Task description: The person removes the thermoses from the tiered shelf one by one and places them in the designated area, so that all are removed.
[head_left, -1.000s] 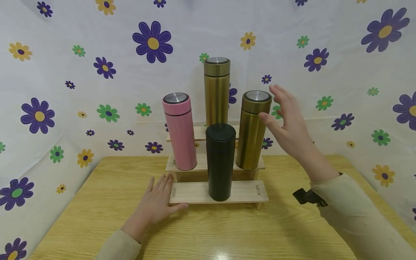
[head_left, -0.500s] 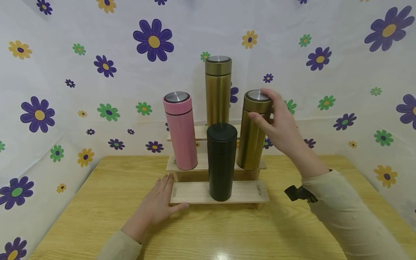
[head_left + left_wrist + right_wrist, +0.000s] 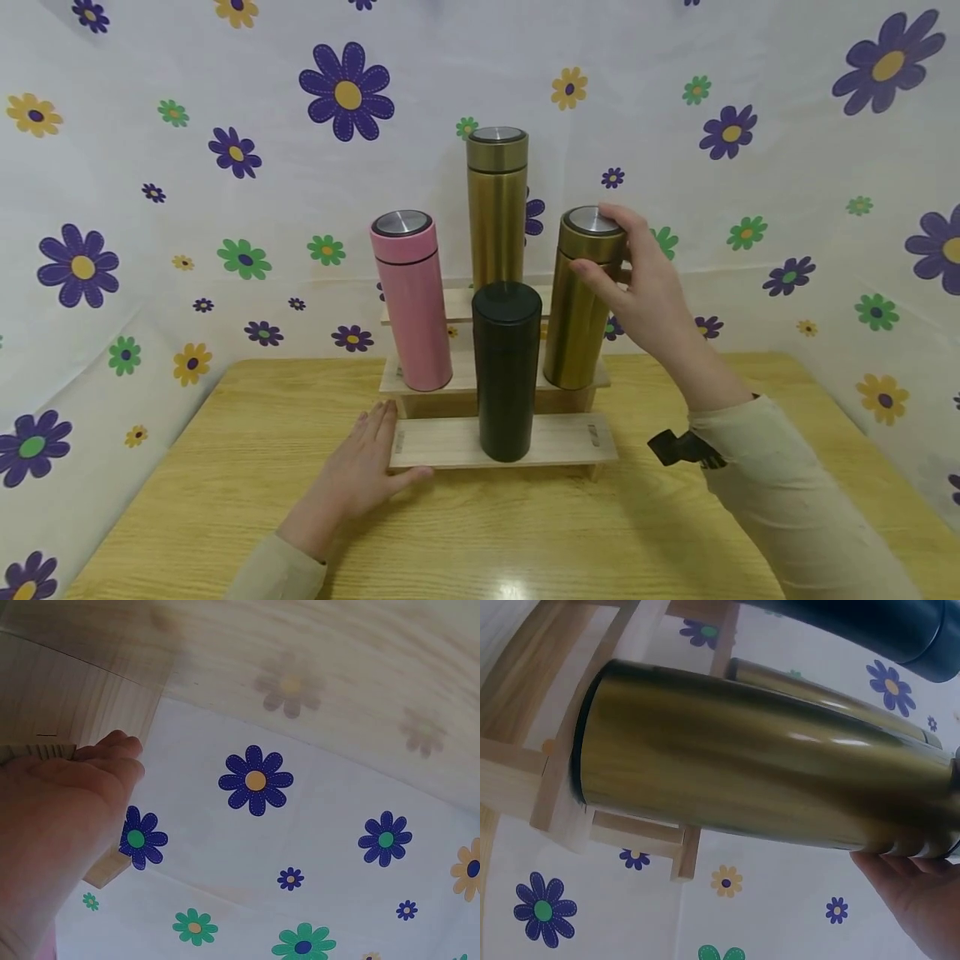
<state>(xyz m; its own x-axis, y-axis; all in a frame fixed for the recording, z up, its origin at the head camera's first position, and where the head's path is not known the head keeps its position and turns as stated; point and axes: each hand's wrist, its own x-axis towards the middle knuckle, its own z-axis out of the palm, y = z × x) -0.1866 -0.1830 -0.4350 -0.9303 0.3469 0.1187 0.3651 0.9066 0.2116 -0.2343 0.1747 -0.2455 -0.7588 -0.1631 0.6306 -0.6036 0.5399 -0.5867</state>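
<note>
My right hand (image 3: 648,292) grips the upper part of a gold thermos (image 3: 581,325), thumb at its front and fingers on its far right side. That thermos stands upright at the right end of the middle step of a wooden stand (image 3: 435,442). In the right wrist view the gold thermos (image 3: 765,765) fills the middle, with my fingers at its lid end. With fingers straight, my left hand (image 3: 352,467) touches the left end of the lowest step. The left wrist view shows my left hand (image 3: 67,802) beside the stand's wood.
A black thermos (image 3: 508,375) stands on the lowest step, a pink thermos (image 3: 412,308) at the left of the middle step. Another gold thermos (image 3: 498,217) is on the top step. The stand sits on a wooden table (image 3: 225,467) before a flowered cloth (image 3: 420,58).
My right hand has moved left from beside the right gold thermos and taken hold of it. The left hand has kept its place; the thermoses still stand where they were.
</note>
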